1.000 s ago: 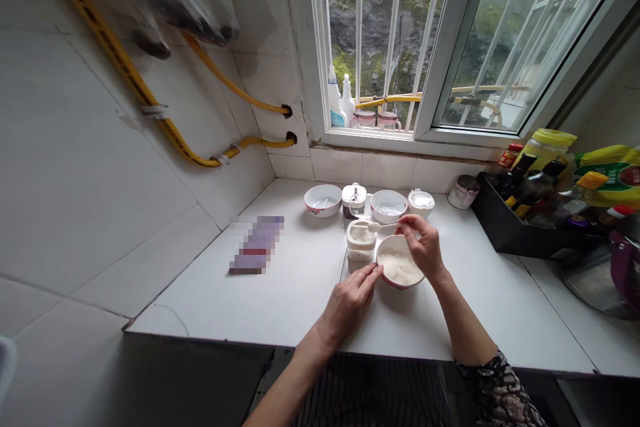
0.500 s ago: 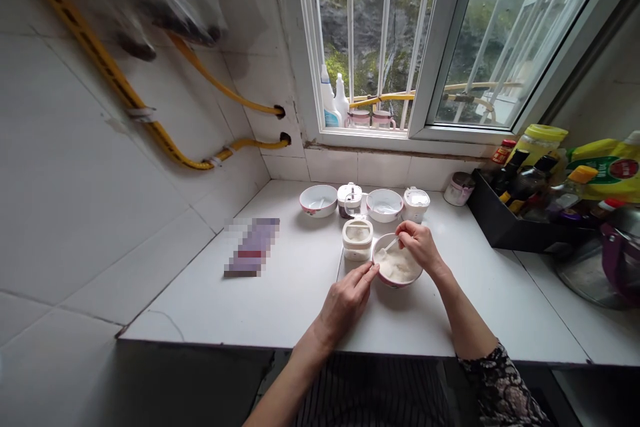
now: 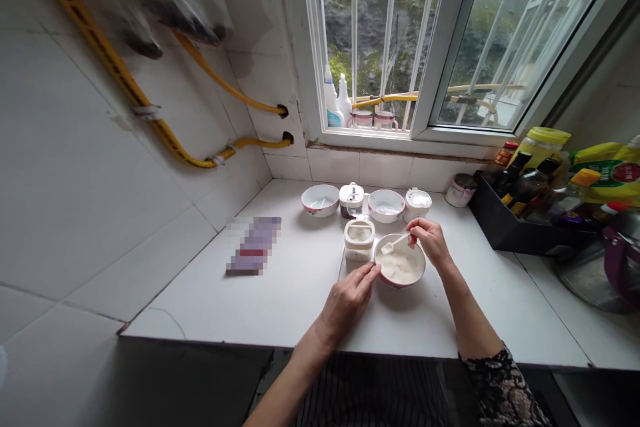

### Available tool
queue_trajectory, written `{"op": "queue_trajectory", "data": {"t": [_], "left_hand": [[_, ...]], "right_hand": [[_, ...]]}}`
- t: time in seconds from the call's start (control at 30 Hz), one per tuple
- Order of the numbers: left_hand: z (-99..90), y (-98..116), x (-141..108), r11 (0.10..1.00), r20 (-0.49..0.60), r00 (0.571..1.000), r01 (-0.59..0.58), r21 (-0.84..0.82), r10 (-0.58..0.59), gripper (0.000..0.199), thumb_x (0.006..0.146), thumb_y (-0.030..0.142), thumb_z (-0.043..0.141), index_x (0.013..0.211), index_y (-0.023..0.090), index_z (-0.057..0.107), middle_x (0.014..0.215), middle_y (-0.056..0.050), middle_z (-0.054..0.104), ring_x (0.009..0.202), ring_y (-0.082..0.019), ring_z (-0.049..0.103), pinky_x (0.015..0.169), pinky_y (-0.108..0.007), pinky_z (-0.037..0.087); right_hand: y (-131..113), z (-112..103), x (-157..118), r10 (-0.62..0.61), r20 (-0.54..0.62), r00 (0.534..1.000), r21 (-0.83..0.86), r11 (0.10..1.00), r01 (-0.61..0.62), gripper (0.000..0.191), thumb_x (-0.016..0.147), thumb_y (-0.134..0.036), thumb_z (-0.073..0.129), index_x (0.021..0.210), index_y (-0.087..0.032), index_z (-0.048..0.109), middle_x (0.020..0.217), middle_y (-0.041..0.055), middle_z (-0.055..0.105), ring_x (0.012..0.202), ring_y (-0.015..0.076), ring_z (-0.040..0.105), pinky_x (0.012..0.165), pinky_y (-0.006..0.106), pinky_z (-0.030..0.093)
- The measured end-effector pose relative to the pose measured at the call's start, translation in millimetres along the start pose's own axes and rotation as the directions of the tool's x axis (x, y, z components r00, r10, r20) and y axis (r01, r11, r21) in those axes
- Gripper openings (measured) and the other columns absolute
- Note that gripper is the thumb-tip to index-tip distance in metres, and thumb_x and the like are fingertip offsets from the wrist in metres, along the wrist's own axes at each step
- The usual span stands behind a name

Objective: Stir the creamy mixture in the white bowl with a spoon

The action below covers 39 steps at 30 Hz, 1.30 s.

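My right hand (image 3: 431,240) is closed on the thin handle of a small white spoon (image 3: 388,248). The spoon's scoop is over the far left part of a bowl (image 3: 400,283) that holds white powder (image 3: 403,267). At the bowl's near left rim, the fingertips of my left hand (image 3: 350,295) are closed on the edge, the thumb hidden in part. Just left of the bowl stands a white seasoning jar (image 3: 359,250) with white contents showing at its top.
Behind are two white bowls, one at left (image 3: 320,201) and one at right (image 3: 386,205), a jar with dark contents (image 3: 351,200) and another white jar (image 3: 417,203). A black box of bottles (image 3: 520,230) and a pot (image 3: 590,277) stand right. A blurred purple packet (image 3: 254,247) lies left.
My right hand has moved slightly right and up, lifting the spoon's scoop clear of the powder. The left hand stays at the bowl's rim. The whole view has shifted a little.
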<state>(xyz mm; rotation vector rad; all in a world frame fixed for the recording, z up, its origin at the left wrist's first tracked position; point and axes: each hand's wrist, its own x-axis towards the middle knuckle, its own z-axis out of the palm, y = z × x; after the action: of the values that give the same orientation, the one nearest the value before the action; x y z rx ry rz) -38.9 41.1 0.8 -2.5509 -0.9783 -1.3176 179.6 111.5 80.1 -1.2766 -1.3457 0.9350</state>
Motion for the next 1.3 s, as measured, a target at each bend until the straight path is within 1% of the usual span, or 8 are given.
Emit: {"op": "queue_trajectory", "data": {"t": [0.13,0.2,0.4,0.67,0.83,1.0,1.1,1.3], "left_hand": [[0.1,-0.5,-0.4,1.0,-0.001,1.0,-0.004,0.007,0.004,0.05,0.094,0.003,0.041,0.141,0.016,0.05,0.123,-0.013,0.066,0.111,-0.021,0.067,0.093,-0.031,0.059],[0.0,-0.5,-0.4,1.0,-0.002,1.0,-0.006,0.007,0.006,0.049,0.094,0.003,0.041,0.14,0.015,0.05,0.123,-0.014,0.067,0.111,-0.021,0.067,0.092,-0.032,0.059],[-0.8,0.2,0.2,1.0,0.002,1.0,-0.003,0.005,0.003,0.049,0.094,0.003,0.04,0.141,0.016,0.049,0.124,-0.013,0.066,0.112,-0.02,0.066,0.093,-0.031,0.059],[-0.3,0.6,0.7,1.0,-0.001,1.0,-0.003,0.012,0.003,0.049,0.094,0.003,0.04,0.14,0.016,0.05,0.123,-0.013,0.067,0.111,-0.02,0.067,0.092,-0.031,0.059],[-0.2,0.3,1.1,1.0,-0.007,1.0,-0.006,0.015,0.006,0.046,0.095,0.003,0.039,0.138,0.015,0.051,0.122,-0.013,0.067,0.11,-0.02,0.068,0.091,-0.031,0.06],[-0.9,0.0,1.2,1.0,-0.001,1.0,-0.012,0.01,0.012,0.046,0.095,0.004,0.04,0.137,0.015,0.052,0.122,-0.014,0.067,0.11,-0.021,0.067,0.091,-0.031,0.06],[-0.6,-0.1,1.0,1.0,-0.005,1.0,-0.012,0.003,0.012,0.046,0.095,0.003,0.04,0.137,0.014,0.052,0.122,-0.014,0.067,0.111,-0.021,0.067,0.091,-0.031,0.06],[1.2,-0.8,-0.2,1.0,-0.009,1.0,-0.012,0.006,0.012,0.046,0.094,0.002,0.04,0.136,0.014,0.053,0.122,-0.014,0.067,0.111,-0.021,0.067,0.092,-0.031,0.059]], "right_hand": [[2.5,1.2,-0.8,-0.037,-0.009,0.999,-0.123,0.992,0.036,0.014,0.061,-0.026,0.047,0.06,-0.021,0.06,0.045,-0.0029,0.053,0.046,0.0132,0.046,0.051,0.026,0.037],[3.0,1.9,-1.2,-0.044,0.001,0.999,-0.146,0.988,0.044,0.015,0.062,-0.026,0.046,0.06,-0.021,0.06,0.045,-0.0026,0.054,0.048,0.0137,0.047,0.052,0.026,0.038],[0.7,2.6,-3.1,-0.072,-0.016,0.997,-0.255,0.965,0.065,0.014,0.063,-0.024,0.046,0.059,-0.022,0.059,0.045,-0.0024,0.054,0.048,0.0146,0.048,0.053,0.026,0.039],[-0.1,7.1,-5.8,-0.095,0.012,0.995,-0.287,0.953,0.094,0.015,0.064,-0.024,0.045,0.059,-0.023,0.06,0.047,-0.0023,0.057,0.051,0.0156,0.052,0.057,0.027,0.041],[1.1,8.6,-4.8,-0.048,0.027,0.998,-0.204,0.978,0.053,0.014,0.062,-0.025,0.047,0.061,-0.022,0.061,0.047,-0.0016,0.058,0.051,0.0155,0.053,0.057,0.027,0.042],[0.0,2.0,-1.1,0.008,-0.043,0.999,-0.022,1.0,-0.009,0.012,0.059,-0.025,0.048,0.058,-0.021,0.059,0.042,-0.0031,0.053,0.043,0.013,0.045,0.049,0.026,0.037],[-0.7,-1.2,1.2,0.06,-0.045,0.997,0.073,0.996,-0.056,0.01,0.056,-0.024,0.049,0.056,-0.02,0.058,0.041,-0.0031,0.051,0.042,0.0125,0.045,0.048,0.026,0.038],[-2.5,-5.3,3.9,0.147,-0.017,0.989,0.18,0.973,-0.142,0.008,0.054,-0.024,0.054,0.054,-0.018,0.06,0.04,-0.0019,0.053,0.04,0.0128,0.046,0.048,0.028,0.041]]}}
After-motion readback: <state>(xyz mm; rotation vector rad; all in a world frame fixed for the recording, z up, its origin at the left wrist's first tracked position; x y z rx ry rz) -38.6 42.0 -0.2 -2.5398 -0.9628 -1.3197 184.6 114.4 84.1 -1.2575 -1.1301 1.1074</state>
